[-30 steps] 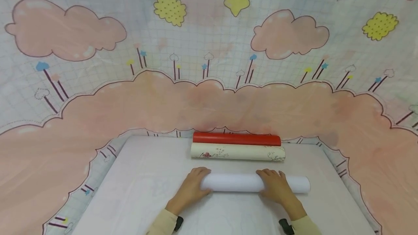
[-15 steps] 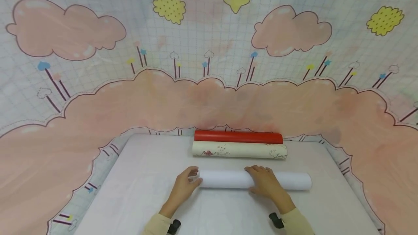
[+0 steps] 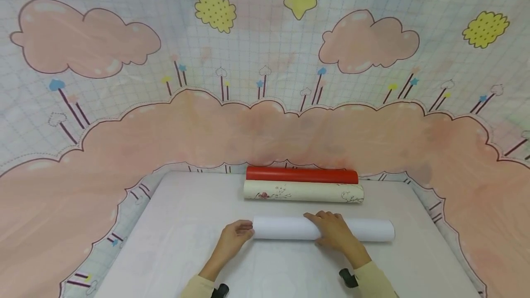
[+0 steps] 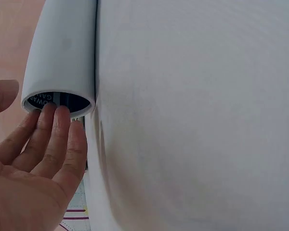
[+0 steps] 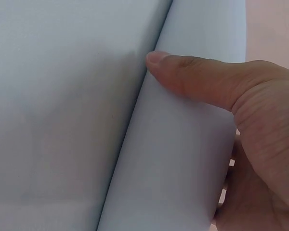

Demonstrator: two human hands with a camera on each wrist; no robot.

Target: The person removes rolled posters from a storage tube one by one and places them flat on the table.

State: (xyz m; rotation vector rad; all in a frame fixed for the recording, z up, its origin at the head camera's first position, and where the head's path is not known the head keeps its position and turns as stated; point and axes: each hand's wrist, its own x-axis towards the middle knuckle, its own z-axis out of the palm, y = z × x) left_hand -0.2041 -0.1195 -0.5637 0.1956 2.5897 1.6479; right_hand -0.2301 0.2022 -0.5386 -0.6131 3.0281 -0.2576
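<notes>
A white paper roll (image 3: pixel 283 229) lies crosswise on the white-covered table. My right hand (image 3: pixel 336 234) grips it right of its middle, the thumb (image 5: pixel 197 77) along the near side and the other fingers over the far side. At the roll's left end is my left hand (image 3: pixel 230 242). In the left wrist view its extended fingers (image 4: pixel 60 130) touch the rim of the roll's open end (image 4: pixel 58 96), fingertips at the opening, with the thumb held apart. Dark material with pale lettering shows inside the roll. The right hand's fingertips are mostly hidden behind the roll.
Behind the white roll lie a cream roll with a flower print (image 3: pixel 304 191) and a red roll (image 3: pixel 302 174), side by side near the table's far edge. The white table cover (image 3: pixel 186 210) extends around them. A cloud-patterned cloth (image 3: pixel 265 137) hangs behind and surrounds the table.
My left hand has let go of the roll's left part and moved left to its open end. The right hand has slid a little left along the roll.
</notes>
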